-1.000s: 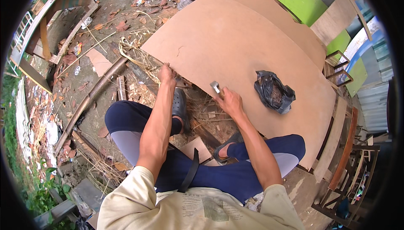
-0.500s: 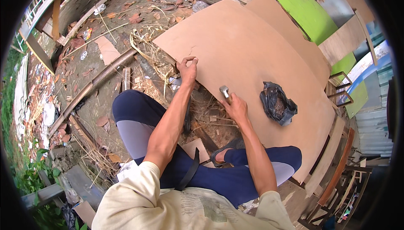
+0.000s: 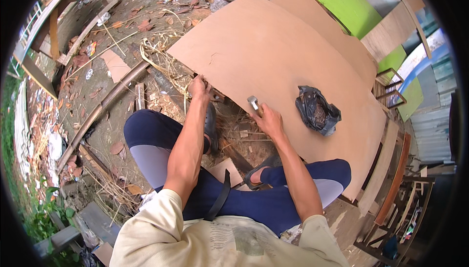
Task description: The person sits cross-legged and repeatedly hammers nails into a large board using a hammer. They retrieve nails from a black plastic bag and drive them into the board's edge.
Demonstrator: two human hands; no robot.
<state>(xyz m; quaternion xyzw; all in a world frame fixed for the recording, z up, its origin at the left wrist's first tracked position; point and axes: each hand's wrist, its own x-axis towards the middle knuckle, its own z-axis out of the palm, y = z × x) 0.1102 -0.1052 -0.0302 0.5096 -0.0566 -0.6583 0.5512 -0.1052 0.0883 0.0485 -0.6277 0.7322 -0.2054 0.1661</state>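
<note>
A large brown plywood sheet [image 3: 273, 57] lies flat in front of me, over a frame on the ground. My left hand [image 3: 199, 88] pinches something small at the sheet's near edge; I cannot tell what. My right hand [image 3: 266, 119] is closed around the handle of a hammer [image 3: 253, 103], whose metal head rests on the sheet close to that same edge. A black plastic bag [image 3: 316, 110] with small dark pieces in it sits open on the sheet, to the right of the hammer. I am crouched, my knees on either side of my arms.
Dry leaves, straw and wood scraps [image 3: 156, 47] litter the dirt on the left, with a long pole [image 3: 102, 106] lying across it. Green and brown panels [image 3: 342, 3] lean at the back right. Wooden chair frames [image 3: 391, 89] stand at the right.
My view has shifted slightly and my left hand has moved along the sheet's near edge. My right hand has kept the hammer low by the edge.
</note>
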